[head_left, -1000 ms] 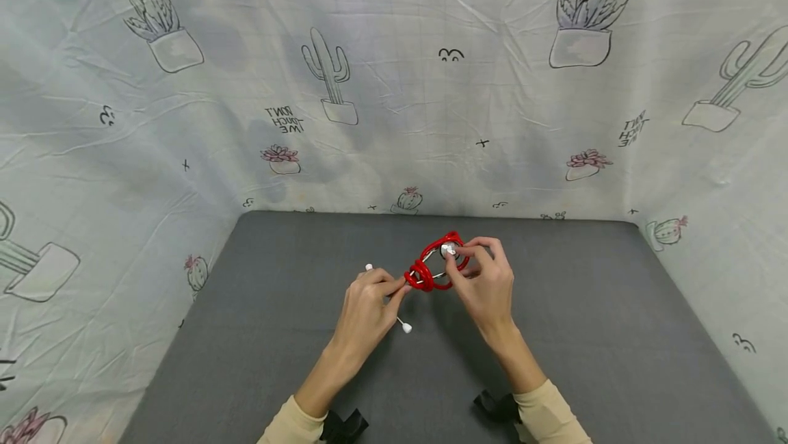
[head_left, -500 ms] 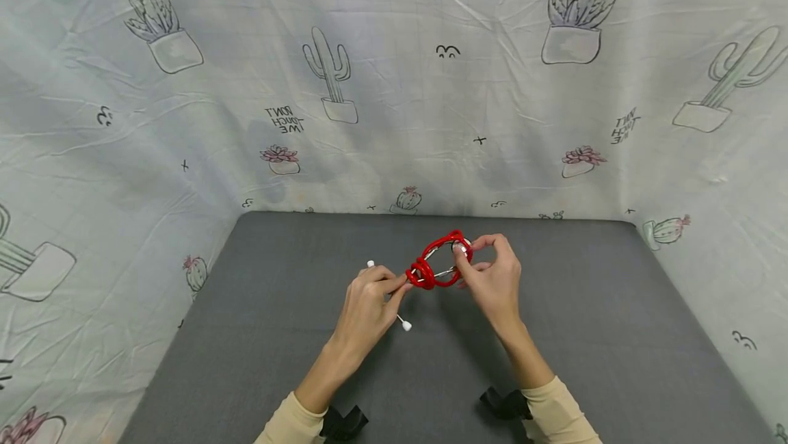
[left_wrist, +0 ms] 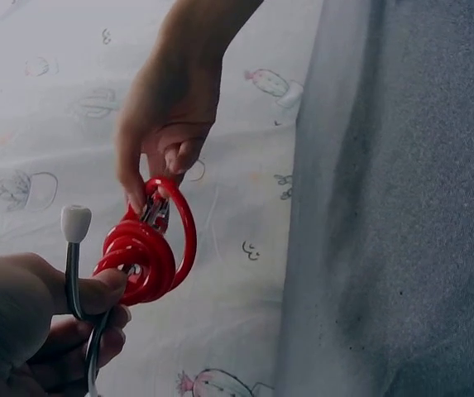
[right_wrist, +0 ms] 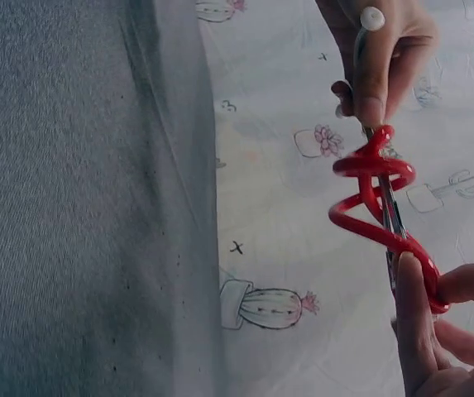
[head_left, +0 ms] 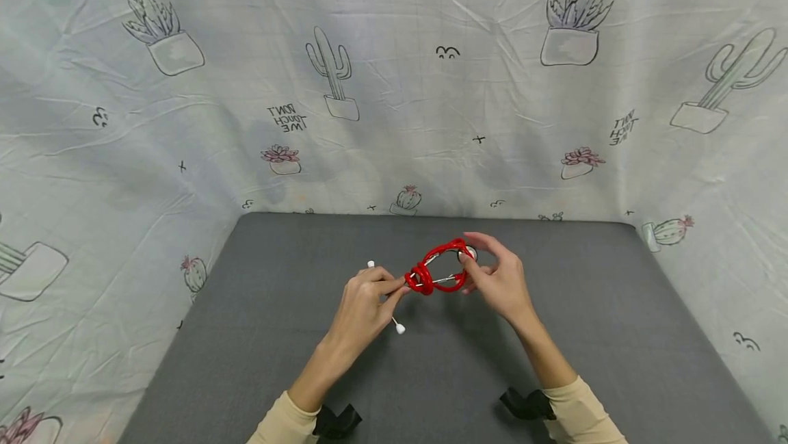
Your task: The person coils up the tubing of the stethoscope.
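A stethoscope with red tubing (head_left: pixel 421 278) is held above the table between both hands, its tube wound in coils around the metal part. My left hand (head_left: pixel 367 304) pinches the metal ear tubes close to the coils; the white ear tips (head_left: pixel 400 328) stick out on either side of it. At the far end of the loop, my right hand (head_left: pixel 501 283) pinches the red tube and the round chest piece (head_left: pixel 471 252) between thumb and fingers. In the right wrist view the thumb (right_wrist: pixel 410 273) presses on the tube end. Fingers partly hide the chest piece.
A grey table (head_left: pixel 295 252) lies below the hands. Behind and beside it hangs a pale cloth (head_left: pixel 394 88) printed with cacti and potted plants. Black straps (head_left: pixel 337 422) sit at both wrists.
My right hand has shifted slightly right, its grip moving from the chest piece's face to the loop's outer end with the chest piece. My left hand keeps its hold, nearly still.
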{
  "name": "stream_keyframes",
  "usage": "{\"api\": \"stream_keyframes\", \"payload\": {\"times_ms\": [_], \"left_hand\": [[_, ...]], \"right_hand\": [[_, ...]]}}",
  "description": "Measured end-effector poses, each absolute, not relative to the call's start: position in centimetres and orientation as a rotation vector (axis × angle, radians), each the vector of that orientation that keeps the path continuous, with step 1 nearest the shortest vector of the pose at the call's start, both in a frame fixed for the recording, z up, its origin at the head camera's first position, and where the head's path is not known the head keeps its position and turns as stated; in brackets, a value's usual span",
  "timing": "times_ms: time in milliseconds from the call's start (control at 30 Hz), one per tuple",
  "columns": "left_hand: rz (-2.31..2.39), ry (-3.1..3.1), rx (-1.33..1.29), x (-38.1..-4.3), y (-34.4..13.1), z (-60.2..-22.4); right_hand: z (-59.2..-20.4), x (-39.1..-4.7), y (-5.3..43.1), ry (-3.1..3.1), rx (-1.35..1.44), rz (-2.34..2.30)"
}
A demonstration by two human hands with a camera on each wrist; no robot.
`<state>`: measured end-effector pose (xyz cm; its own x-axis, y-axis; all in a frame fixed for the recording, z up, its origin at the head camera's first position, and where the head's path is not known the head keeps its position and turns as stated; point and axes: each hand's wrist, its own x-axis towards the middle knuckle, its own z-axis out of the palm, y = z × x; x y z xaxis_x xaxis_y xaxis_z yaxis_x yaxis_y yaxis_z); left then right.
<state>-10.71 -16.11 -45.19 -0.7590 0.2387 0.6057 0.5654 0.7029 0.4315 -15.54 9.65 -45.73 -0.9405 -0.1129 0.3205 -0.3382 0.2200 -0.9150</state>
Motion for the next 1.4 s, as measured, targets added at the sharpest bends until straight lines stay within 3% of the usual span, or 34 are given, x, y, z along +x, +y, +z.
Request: {"api": "stream_keyframes", "payload": {"times_ms": [467, 1000, 1400], "left_hand": [[-1.147, -2.445, -0.718, -12.1, -18.4, -44.8], [-1.252, -2.441, -0.872, -13.4, -19.7, -45.7], [-1.198, -2.466, -0.814, -14.9, -19.2, -51.2]], "right_hand": [[-45.6, -16.3, 11.8, -2.458, 0.838, 1.744], [-46.0, -16.7, 12.8, -2.559, 0.991, 1.559], [-48.8, -17.1, 12.5, -2.607, 0.985, 1.35]]}}
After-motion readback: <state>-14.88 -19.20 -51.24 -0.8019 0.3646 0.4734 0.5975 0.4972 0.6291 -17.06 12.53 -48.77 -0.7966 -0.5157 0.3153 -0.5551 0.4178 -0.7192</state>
